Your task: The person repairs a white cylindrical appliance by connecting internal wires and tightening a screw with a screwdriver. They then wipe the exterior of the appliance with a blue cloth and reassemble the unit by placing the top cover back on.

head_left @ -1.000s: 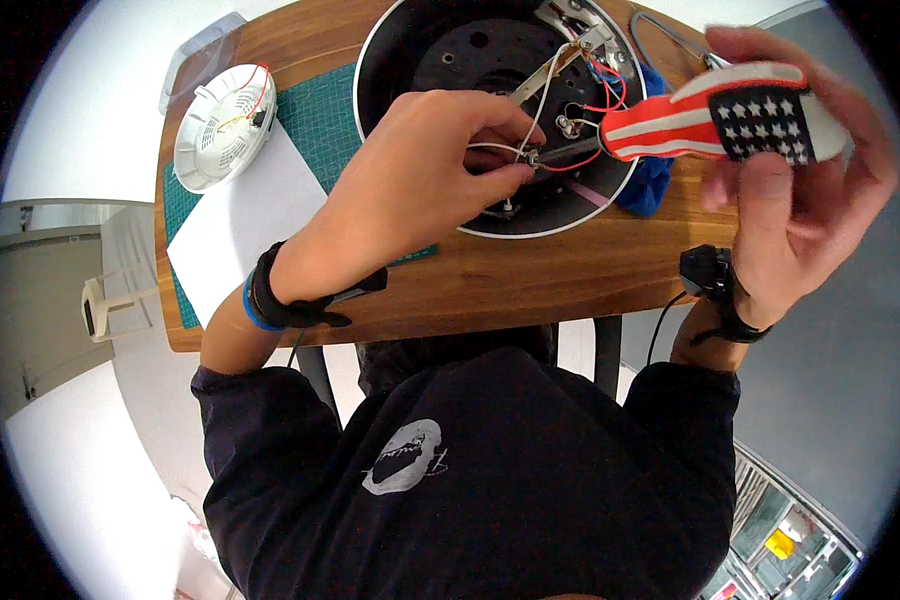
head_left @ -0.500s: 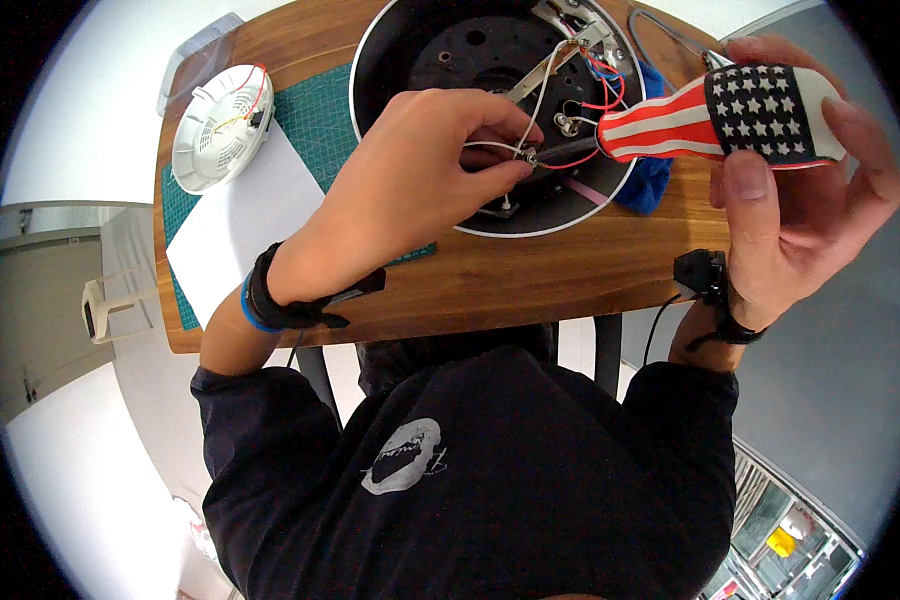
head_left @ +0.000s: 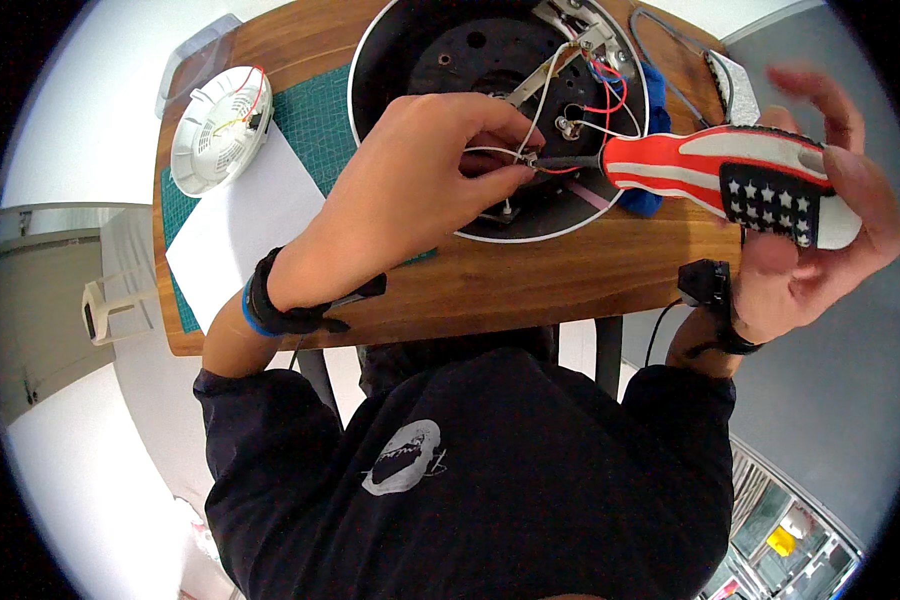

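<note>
Left hand [head_left: 415,165] pinched a small terminal [head_left: 531,160] on thin wires [head_left: 544,93] over the near part of the housing [head_left: 550,224]; right hand [head_left: 805,280], fingers partly spread, loosely held the screwdriver [head_left: 710,176], its shaft [head_left: 578,162] reaching left to the terminal. Judged terminal light, hard and slippery, best gripped by its sides; wires limp; screwdriver grippy round its middle. Housing sat far on the table [head_left: 530,290], right of the mat [head_left: 315,110].
</note>
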`<state>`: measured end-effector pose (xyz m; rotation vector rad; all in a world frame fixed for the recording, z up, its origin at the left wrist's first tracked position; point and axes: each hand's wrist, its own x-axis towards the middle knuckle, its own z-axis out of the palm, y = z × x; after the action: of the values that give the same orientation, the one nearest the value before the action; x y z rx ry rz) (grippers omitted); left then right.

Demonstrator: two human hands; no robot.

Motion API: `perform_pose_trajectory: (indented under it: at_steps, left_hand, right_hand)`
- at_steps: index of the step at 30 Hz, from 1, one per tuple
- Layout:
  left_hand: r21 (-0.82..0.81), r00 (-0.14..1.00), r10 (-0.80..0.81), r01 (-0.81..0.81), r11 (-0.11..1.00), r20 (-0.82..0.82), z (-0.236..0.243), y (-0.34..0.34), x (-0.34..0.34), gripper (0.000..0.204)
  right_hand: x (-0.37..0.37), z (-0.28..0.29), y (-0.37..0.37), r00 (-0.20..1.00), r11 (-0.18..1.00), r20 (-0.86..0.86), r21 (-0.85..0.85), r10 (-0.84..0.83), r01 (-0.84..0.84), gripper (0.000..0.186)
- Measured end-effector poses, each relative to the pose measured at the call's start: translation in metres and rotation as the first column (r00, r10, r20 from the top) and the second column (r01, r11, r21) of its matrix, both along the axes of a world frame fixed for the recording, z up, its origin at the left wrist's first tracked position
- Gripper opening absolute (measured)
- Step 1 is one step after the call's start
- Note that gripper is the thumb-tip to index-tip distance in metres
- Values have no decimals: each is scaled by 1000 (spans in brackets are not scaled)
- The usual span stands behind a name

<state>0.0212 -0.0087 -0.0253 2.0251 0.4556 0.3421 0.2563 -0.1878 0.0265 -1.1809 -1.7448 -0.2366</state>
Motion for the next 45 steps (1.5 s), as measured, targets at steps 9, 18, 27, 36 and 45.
perform_pose_trajectory:
  at_steps: [9, 18, 27, 36, 45]
  left_hand:
    - [-24, 1000, 5, -5, 1000, 1, -1, -1, 0, 25]
    - [24, 1000, -5, 4, 1000, 10, -2, 0, -1, 27]
    - [16, 999, -14, 13, 1000, 34, -2, -2, 1, 26]
    - [63, 1000, -11, 9, 998, 27, -2, -3, 1, 25]
    - [61, 1000, -4, 3, 998, 14, 0, -4, 1, 26]
  right_hand:
    - [-9, 30, -10, 998, 985, 47, -170, -30, 37, 79]
    - [-22, 23, 0, 966, 968, 91, -41, -242, 246, 91]
    - [21, 32, 1, 951, 999, 306, -28, 50, -43, 69]
    - [25, 44, -18, 972, 978, 234, -197, -27, 74, 62]
    - [-1, 28, -8, 992, 983, 54, -154, 110, -100, 51]
